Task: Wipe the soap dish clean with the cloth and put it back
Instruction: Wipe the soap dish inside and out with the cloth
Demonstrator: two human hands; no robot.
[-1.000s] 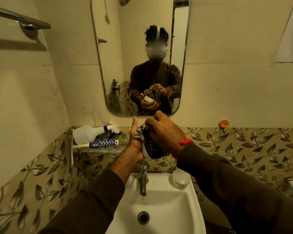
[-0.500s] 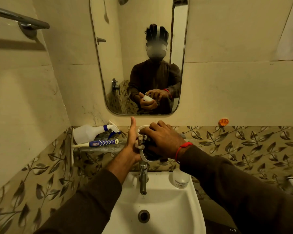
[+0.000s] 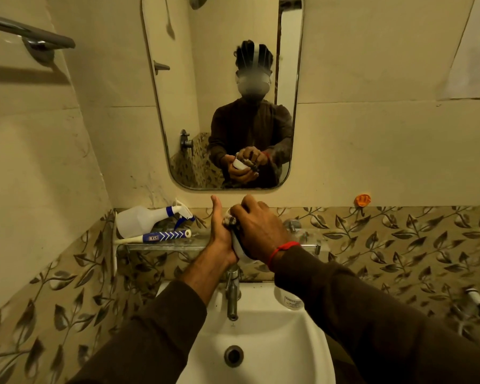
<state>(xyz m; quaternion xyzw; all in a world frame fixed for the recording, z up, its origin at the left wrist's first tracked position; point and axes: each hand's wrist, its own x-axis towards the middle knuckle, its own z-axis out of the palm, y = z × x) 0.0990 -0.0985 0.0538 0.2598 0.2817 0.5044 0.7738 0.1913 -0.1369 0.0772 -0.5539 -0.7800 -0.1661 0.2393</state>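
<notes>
My left hand [image 3: 219, 234] holds the white soap dish [image 3: 239, 249] upright above the tap, thumb pointing up. My right hand [image 3: 257, 230] presses a dark patterned cloth [image 3: 229, 219] into the dish from the right and covers most of it. Only the dish's lower white edge and a small bunch of cloth show between my hands. The mirror [image 3: 222, 90] reflects both hands around the white dish.
A glass shelf [image 3: 164, 246] behind my hands carries a white spray bottle [image 3: 147, 220] and a toothpaste tube [image 3: 161, 236], both lying down. Below are the metal tap [image 3: 232, 293], the white basin [image 3: 261, 350] and a small white jar [image 3: 291, 300]. A towel rail [image 3: 28, 33] is upper left.
My right hand has rubbed the cloth around inside the dish, shifting up and left over it. The dish stays held above the tap in my left hand.
</notes>
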